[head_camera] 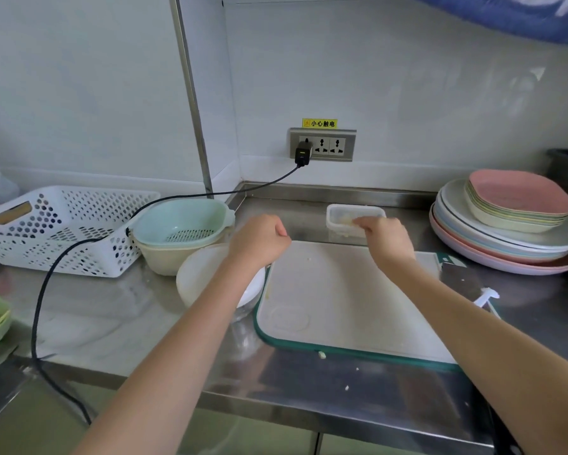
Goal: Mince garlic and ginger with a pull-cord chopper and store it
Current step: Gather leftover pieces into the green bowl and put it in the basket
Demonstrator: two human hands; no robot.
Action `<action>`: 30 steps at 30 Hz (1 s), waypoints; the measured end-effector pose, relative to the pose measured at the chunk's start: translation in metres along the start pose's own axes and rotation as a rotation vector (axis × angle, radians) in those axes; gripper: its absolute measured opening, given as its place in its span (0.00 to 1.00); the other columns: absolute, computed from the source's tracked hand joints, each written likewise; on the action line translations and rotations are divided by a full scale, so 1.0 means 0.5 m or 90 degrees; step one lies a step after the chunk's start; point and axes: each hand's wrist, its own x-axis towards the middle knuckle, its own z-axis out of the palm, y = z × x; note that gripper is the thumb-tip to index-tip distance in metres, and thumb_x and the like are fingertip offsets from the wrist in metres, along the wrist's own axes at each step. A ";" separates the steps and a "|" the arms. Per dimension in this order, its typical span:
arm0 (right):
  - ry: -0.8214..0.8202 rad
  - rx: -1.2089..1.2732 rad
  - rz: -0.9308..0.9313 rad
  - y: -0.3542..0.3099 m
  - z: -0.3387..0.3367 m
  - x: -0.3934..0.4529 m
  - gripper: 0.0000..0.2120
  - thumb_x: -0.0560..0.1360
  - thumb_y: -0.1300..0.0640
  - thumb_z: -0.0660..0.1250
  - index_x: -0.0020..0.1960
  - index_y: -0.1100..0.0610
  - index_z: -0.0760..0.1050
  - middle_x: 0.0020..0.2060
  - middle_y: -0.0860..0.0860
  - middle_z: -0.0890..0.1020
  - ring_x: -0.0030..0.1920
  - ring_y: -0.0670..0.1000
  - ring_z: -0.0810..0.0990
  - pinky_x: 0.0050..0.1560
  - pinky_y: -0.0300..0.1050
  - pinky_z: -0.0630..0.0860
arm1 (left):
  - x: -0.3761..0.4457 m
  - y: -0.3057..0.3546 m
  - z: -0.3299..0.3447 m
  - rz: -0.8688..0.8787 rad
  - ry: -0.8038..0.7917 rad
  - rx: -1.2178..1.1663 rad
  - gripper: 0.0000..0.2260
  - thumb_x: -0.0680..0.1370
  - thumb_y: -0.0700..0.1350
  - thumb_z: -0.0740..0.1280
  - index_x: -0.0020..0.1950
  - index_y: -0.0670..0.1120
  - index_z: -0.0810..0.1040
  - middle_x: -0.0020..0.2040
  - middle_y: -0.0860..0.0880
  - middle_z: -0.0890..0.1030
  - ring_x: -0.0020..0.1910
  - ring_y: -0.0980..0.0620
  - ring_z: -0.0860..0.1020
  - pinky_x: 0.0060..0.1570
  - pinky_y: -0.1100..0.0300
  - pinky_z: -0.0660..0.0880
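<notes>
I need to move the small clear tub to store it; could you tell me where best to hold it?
Grip the tub by its two short side walls, coming from above. It stands upright and open with mince inside, so a level lift seems safest. The right hand already reaches over its front right rim.

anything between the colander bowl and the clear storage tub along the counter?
Head view: only the left hand, fist curled, hovers between the colander bowl and storage tub; steel counter beneath looks bare.
</notes>
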 end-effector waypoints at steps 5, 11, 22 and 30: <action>-0.051 0.015 0.041 -0.021 -0.007 0.020 0.22 0.78 0.65 0.54 0.64 0.49 0.76 0.60 0.56 0.78 0.56 0.60 0.77 0.51 0.43 0.70 | 0.001 0.006 0.002 0.010 0.010 -0.045 0.08 0.74 0.42 0.63 0.43 0.51 0.80 0.39 0.57 0.79 0.45 0.53 0.78 0.47 0.59 0.74; 0.002 0.021 -0.096 -0.136 -0.022 -0.025 0.20 0.75 0.63 0.56 0.60 0.47 0.76 0.52 0.52 0.82 0.58 0.55 0.76 0.62 0.49 0.65 | -0.007 -0.017 -0.029 0.011 0.181 -0.267 0.06 0.74 0.39 0.65 0.42 0.49 0.78 0.36 0.54 0.79 0.41 0.52 0.79 0.41 0.62 0.72; -0.045 0.395 -0.397 -0.542 -0.007 -0.166 0.15 0.71 0.66 0.59 0.50 0.56 0.81 0.40 0.53 0.84 0.42 0.55 0.81 0.47 0.49 0.76 | -0.176 -0.223 -0.239 -0.094 0.395 -0.091 0.10 0.75 0.39 0.62 0.52 0.47 0.80 0.48 0.48 0.82 0.51 0.46 0.79 0.45 0.58 0.71; -0.529 0.409 -0.245 -0.818 0.057 -0.355 0.11 0.80 0.56 0.57 0.48 0.64 0.72 0.31 0.60 0.79 0.20 0.50 0.78 0.20 0.38 0.73 | -0.414 -0.495 -0.439 -0.497 0.395 0.158 0.14 0.76 0.41 0.62 0.58 0.37 0.74 0.55 0.35 0.78 0.53 0.34 0.77 0.46 0.51 0.71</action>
